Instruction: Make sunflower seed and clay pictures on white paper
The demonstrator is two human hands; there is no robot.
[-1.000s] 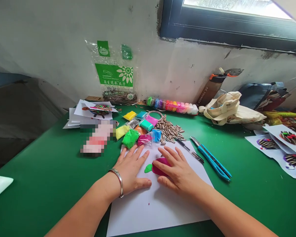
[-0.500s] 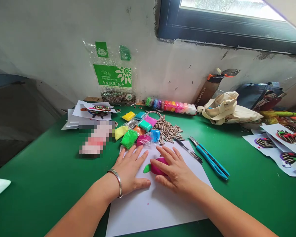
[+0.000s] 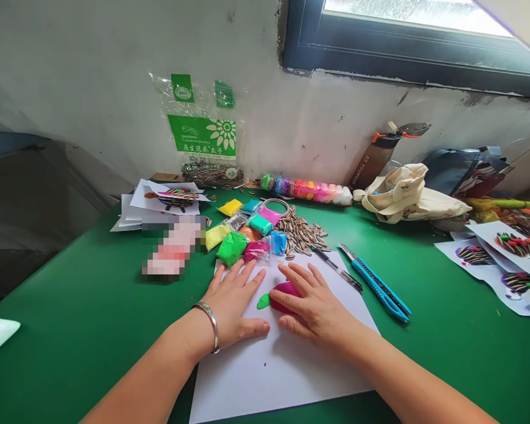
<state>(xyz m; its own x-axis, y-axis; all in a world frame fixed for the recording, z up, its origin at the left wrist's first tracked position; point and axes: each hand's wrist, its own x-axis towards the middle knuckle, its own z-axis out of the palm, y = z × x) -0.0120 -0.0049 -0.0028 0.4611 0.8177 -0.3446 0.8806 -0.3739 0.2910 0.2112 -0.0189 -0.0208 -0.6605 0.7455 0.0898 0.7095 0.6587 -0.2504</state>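
Note:
A white sheet of paper (image 3: 247, 383) lies on the green table in front of me. My left hand (image 3: 235, 303) rests flat on its left part, fingers spread, a silver bangle at the wrist. Over a flattened magenta piece of modelling clay (image 3: 282, 299) lies my right hand (image 3: 311, 303), fingers apart, covering much of the clay. A small green clay piece (image 3: 263, 301) joins the magenta one on its left, between my hands. Just beyond my left fingertips are bagged clay packets, among them a green packet (image 3: 232, 248) and a magenta packet (image 3: 257, 251).
Striped sunflower seeds (image 3: 302, 232) lie heaped behind the paper. A pen (image 3: 338, 270) and a blue utility knife (image 3: 375, 284) are right of it. Seed pictures (image 3: 472, 256) lie far right, more papers (image 3: 132, 212) at left. A bottle (image 3: 373, 159) and cloth bag (image 3: 406, 194) stand behind.
My right hand has shifted very slightly on the magenta clay, which looks a little flatter and wider. My left hand stays where it was.

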